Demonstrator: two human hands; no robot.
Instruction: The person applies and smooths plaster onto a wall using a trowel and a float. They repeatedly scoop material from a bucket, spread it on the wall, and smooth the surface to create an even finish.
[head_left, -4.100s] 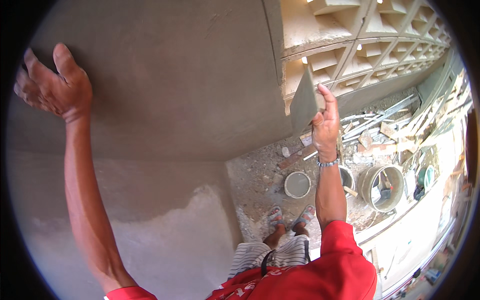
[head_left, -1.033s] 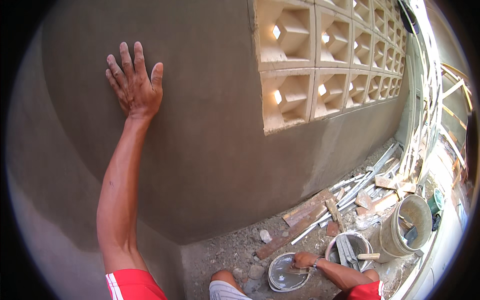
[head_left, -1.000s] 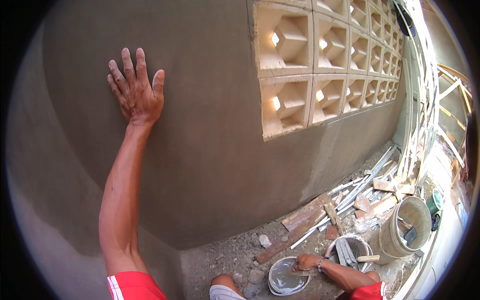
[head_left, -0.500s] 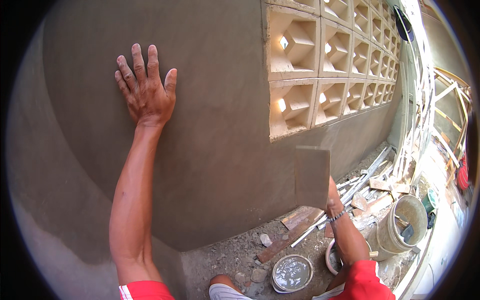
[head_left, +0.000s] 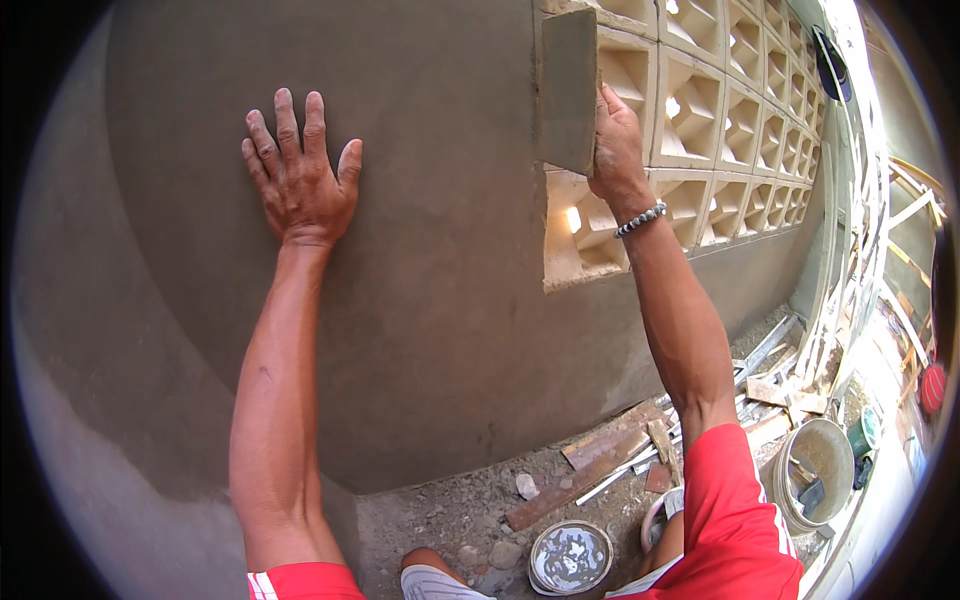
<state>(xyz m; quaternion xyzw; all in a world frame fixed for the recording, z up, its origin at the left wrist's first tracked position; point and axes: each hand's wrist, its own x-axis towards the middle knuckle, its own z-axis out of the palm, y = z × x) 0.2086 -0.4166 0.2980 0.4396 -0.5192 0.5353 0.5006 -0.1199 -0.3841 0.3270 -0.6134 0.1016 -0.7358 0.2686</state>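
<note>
My left hand [head_left: 303, 190] lies flat on the smooth grey plastered wall [head_left: 430, 310], its fingers spread and nothing in it. Higher up and to the right, my right hand [head_left: 617, 148] grips a plastering float [head_left: 567, 95] by its back. The float is a flat, grey rectangular board held upright, and its handle is hidden by the board and my fingers. It stands at the edge where the plaster meets the cream openwork vent blocks [head_left: 690, 110], covering part of the nearest ones. Whether its face touches the wall I cannot tell.
Below, a round container of greyish water [head_left: 571, 558] stands on the dirt floor by my knees. To the right are a large bucket [head_left: 815, 475] with tools inside, scrap boards [head_left: 580, 480] along the wall's foot, and long pale strips [head_left: 845, 200]. A dark cap [head_left: 831, 63] hangs at upper right.
My right hand has risen with the float from low beside the wall up to the vent blocks' left edge. My left hand stays flat on the wall. The view has shifted slightly.
</note>
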